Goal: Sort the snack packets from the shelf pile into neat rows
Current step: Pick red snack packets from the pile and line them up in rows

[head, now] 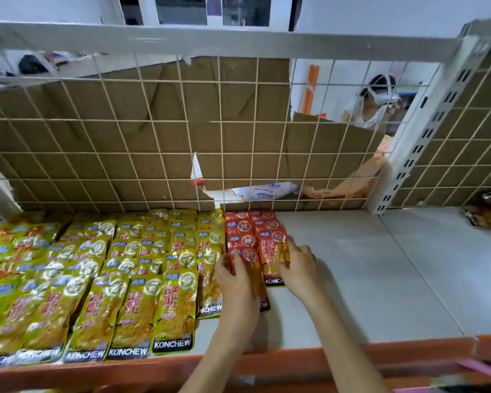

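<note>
While yellow packets (142, 279) are filling the shelf's (380, 279) left side in rows, the left hand (236, 279) and right hand (298, 268) are lying flat-fingered on two red rows (247, 236) mid-shelf, which want squaring gently against the yellow, edges overlapping evenly.

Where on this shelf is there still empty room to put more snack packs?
The big bare patch of the grey shelf lies right of the red packets, between the wire grid and the orange front edge. A narrow strip lies before the red rows. Left is crowded with yellow packets.
</note>
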### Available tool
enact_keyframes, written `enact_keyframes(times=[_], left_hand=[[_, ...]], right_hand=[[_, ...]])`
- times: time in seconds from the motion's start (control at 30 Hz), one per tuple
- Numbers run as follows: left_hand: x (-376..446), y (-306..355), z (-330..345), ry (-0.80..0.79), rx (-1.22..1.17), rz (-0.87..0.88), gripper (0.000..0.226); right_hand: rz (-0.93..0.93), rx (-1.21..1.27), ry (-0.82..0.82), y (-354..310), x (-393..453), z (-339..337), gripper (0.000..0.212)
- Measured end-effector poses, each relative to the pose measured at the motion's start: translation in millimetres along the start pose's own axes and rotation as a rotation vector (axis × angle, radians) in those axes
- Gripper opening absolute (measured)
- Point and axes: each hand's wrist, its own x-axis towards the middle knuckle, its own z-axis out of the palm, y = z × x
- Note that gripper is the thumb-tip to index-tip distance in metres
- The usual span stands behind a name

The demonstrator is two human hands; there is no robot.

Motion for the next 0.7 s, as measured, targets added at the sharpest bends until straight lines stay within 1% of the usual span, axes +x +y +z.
enact_keyframes(times=[0.07,0.1,0.17,0.2,0.27,0.33,0.37,0.4,0.43,0.47,0.6,0.7], left_hand=[[-3.5,-1.5,2.1,-0.012,0.058,0.065,0.050],[-6.2,-0.3,0.5,-0.026,0.031,0.071,0.050],[-9.6,-0.3,-2.5,0.001,0.124,0.161,0.066],[-9.6,-1.2,-2.4,0.000,0.260,0.244,0.072],[-5.9,-1.0,-1.6,-0.002,0.390,0.347,0.075],[-1.3,0.0,-3.6,-0.084,0.464,0.460,0.077],[-0.4,-1.8,-3.8,-0.138,0.489,0.517,0.073],[1.1,-4.5,-1.9,-0.152,0.508,0.565,0.062],[2.4,-5.9,-1.9,-0.170,0.506,0.583,0.046],[4.3,-8.8,-1.2,-0.166,0.503,0.594,0.034],[7.0,-15.0,-1.5,-0.149,0.496,0.639,0.035],[10.4,-18.1,-3.0,-0.174,0.479,0.622,0.035]], right_hand=[[-0.022,-0.036,0.000,1.5,-0.3,0.4,0.064],[-0.041,-0.056,0.001,2.2,-0.7,1.0,0.064],[-0.092,-0.080,0.003,3.5,-2.3,1.8,0.063],[-0.116,-0.086,0.003,3.9,-3.1,2.1,0.061],[-0.132,-0.076,-0.005,5.8,-3.3,2.7,0.060],[-0.121,-0.049,-0.014,6.8,-1.3,2.9,0.060],[-0.117,-0.040,-0.017,6.5,-0.4,2.9,0.060],[-0.116,-0.036,-0.021,6.2,0.7,3.2,0.060],[-0.117,-0.037,-0.023,6.0,1.5,3.5,0.060],[-0.116,-0.037,-0.023,5.7,2.3,3.9,0.059],[-0.120,-0.065,-0.018,6.6,2.8,4.8,0.059],[-0.124,-0.054,-0.026,5.3,2.0,5.4,0.058]])
